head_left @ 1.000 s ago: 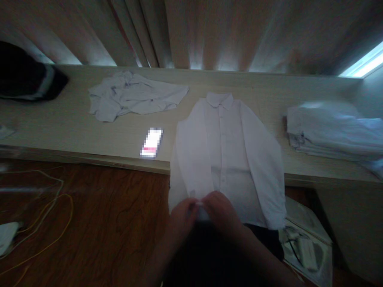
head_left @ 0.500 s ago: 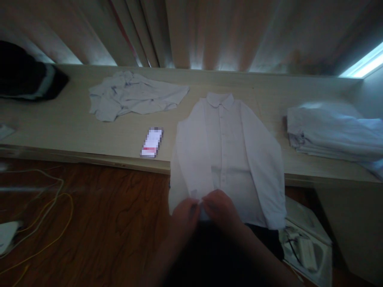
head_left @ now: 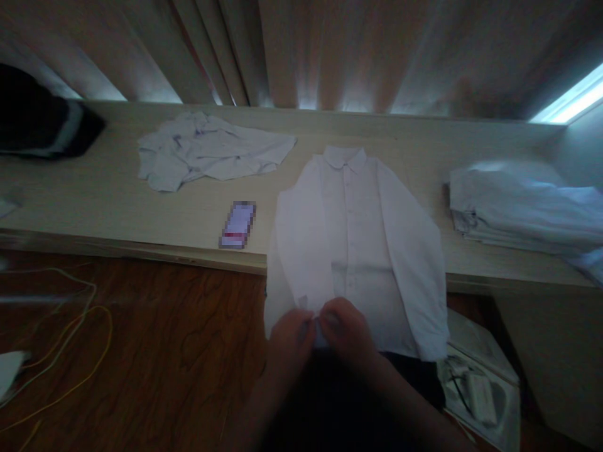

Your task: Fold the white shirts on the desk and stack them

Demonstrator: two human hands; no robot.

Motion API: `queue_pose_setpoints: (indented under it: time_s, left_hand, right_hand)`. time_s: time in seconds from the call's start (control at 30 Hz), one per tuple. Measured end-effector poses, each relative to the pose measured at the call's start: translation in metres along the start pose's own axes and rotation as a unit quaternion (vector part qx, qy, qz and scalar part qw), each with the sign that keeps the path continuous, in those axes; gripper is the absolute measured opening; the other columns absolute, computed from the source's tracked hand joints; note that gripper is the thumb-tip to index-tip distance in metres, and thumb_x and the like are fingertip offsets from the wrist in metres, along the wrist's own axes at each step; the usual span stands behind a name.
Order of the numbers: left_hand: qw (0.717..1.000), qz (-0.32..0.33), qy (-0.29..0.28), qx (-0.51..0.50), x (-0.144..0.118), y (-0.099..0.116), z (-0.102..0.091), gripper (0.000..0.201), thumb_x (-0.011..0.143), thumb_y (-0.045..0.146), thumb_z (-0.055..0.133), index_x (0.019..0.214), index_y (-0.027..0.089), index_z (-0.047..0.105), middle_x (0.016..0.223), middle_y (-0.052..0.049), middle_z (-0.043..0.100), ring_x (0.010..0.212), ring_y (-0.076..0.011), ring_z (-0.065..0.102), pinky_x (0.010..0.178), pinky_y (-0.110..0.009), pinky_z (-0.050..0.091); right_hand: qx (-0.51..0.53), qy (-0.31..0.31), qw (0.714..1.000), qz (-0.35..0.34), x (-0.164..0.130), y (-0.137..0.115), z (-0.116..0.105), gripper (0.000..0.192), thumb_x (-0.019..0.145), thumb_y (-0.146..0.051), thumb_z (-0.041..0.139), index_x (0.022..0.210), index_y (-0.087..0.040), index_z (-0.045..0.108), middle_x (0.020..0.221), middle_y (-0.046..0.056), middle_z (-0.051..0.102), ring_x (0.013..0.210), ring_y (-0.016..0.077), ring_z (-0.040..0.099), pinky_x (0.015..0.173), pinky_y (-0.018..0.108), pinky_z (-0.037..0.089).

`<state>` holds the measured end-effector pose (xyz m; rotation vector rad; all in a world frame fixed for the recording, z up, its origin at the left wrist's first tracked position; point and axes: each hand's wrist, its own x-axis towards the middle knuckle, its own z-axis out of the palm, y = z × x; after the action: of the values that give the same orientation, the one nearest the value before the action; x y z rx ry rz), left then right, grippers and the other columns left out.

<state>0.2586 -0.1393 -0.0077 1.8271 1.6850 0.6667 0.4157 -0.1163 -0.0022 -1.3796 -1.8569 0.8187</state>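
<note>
A white long-sleeved shirt (head_left: 362, 220) lies face up, collar away from me, its lower part hanging past the desk edge toward my lap. Both hands meet at the cuff of the sleeve on the left. My left hand (head_left: 294, 333) pinches the cuff from the left side, and my right hand (head_left: 346, 323) pinches it from the right, fingertips almost touching. Whatever small part of the cuff sits between the fingers is hidden. The other sleeve (head_left: 414, 263) lies straight along the shirt's right side.
On the pale desk (head_left: 94, 188) lie a crumpled white garment (head_left: 207, 154), a phone (head_left: 238, 225), a pile of folded white clothes (head_left: 527, 207) and a black item (head_left: 42, 119). Cables (head_left: 103, 333) run over the wooden floor. A bin-like box (head_left: 485, 383) stands below right.
My hands stay at the cuff with only slight finger movement. The whole view shifts a little to the left, and the phone screen looks dimmer.
</note>
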Motion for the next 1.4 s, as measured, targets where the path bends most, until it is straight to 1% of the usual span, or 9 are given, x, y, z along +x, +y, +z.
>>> queue_pose_setpoints:
  time_s: [0.33,0.47,0.7,0.9,1.03,1.13,1.2,1.33,1.4]
  left_hand:
    - [0.998,-0.011,-0.056,-0.024,-0.002,0.002,-0.006,0.024,0.089,0.033,0.041,0.094,0.023,0.063,0.091,-0.003,0.068,0.087,-0.0172,0.062,0.079,-0.032,0.051]
    - [0.996,0.000,-0.063,-0.062,-0.002,0.008,-0.007,0.025,0.090,0.033,0.040,0.095,0.024,0.063,0.091,-0.002,0.068,0.088,-0.0151,0.062,0.080,-0.030,0.049]
    - [0.987,-0.063,-0.031,-0.143,0.000,0.021,-0.003,0.021,0.087,0.033,0.046,0.095,0.023,0.063,0.093,-0.002,0.068,0.087,-0.0144,0.062,0.080,-0.028,0.049]
    - [0.979,-0.116,-0.010,-0.168,-0.001,0.012,-0.005,0.020,0.085,0.034,0.049,0.093,0.020,0.060,0.091,-0.003,0.066,0.087,-0.0156,0.061,0.081,-0.030,0.049]
    - [0.978,-0.119,-0.029,-0.169,-0.001,0.011,-0.006,0.019,0.083,0.037,0.053,0.091,0.021,0.059,0.085,-0.001,0.062,0.080,-0.0148,0.059,0.074,-0.029,0.048]
    - [0.978,-0.114,-0.036,-0.174,-0.002,0.005,-0.005,0.021,0.084,0.039,0.050,0.088,0.021,0.059,0.087,-0.002,0.061,0.083,-0.0152,0.058,0.076,-0.029,0.048]
    - [0.979,-0.103,-0.018,-0.177,0.000,-0.003,-0.009,0.022,0.084,0.038,0.049,0.091,0.020,0.058,0.090,-0.003,0.061,0.084,-0.0151,0.059,0.077,-0.029,0.049]
    - [0.988,-0.103,0.044,-0.110,0.027,-0.032,-0.037,0.031,0.084,0.038,0.047,0.107,0.020,0.057,0.099,-0.006,0.063,0.089,-0.0171,0.060,0.079,-0.030,0.049]
    - [0.989,-0.138,0.037,-0.039,0.054,-0.048,-0.059,0.038,0.085,0.039,0.043,0.114,0.019,0.055,0.093,-0.007,0.066,0.084,-0.0187,0.062,0.076,-0.030,0.049]
  right_hand:
    - [-0.050,-0.035,0.998,-0.009,-0.002,0.003,0.003,0.010,0.072,-0.012,0.054,0.074,-0.021,0.051,0.073,0.001,0.057,0.072,0.0162,0.051,0.068,0.028,0.040]
    - [-0.077,-0.001,0.997,-0.024,-0.001,0.003,0.002,0.009,0.072,-0.012,0.053,0.072,-0.021,0.051,0.071,0.002,0.056,0.071,0.0171,0.050,0.067,0.029,0.040]
    - [-0.058,0.060,0.994,-0.067,0.000,-0.003,-0.007,0.008,0.078,-0.014,0.053,0.075,-0.021,0.054,0.076,0.005,0.058,0.077,0.0186,0.052,0.068,0.032,0.043]
    - [-0.028,-0.010,0.994,-0.102,-0.003,-0.006,-0.002,0.011,0.083,-0.014,0.049,0.077,-0.021,0.056,0.080,0.005,0.060,0.078,0.0175,0.053,0.071,0.032,0.044]
    - [0.012,-0.016,0.999,-0.025,-0.012,-0.003,0.010,0.007,0.082,-0.018,0.050,0.084,-0.020,0.057,0.078,0.004,0.059,0.074,0.0163,0.053,0.067,0.029,0.044]
    - [0.000,-0.058,0.998,0.029,-0.016,-0.001,0.019,0.013,0.085,-0.019,0.048,0.093,-0.021,0.058,0.083,0.004,0.061,0.076,0.0156,0.055,0.069,0.028,0.044]
    - [-0.026,-0.087,0.995,0.039,-0.016,0.002,0.023,0.014,0.085,-0.017,0.047,0.090,-0.021,0.060,0.082,0.004,0.061,0.076,0.0153,0.055,0.070,0.027,0.043]
    - [-0.102,-0.145,0.984,0.020,-0.016,0.010,0.028,0.013,0.085,-0.017,0.047,0.085,-0.020,0.060,0.078,0.003,0.059,0.072,0.0143,0.053,0.066,0.026,0.039]
    - [-0.145,-0.197,0.970,0.006,-0.017,0.011,0.030,0.013,0.085,-0.018,0.048,0.079,-0.020,0.059,0.075,0.002,0.058,0.069,0.0139,0.052,0.063,0.025,0.037]
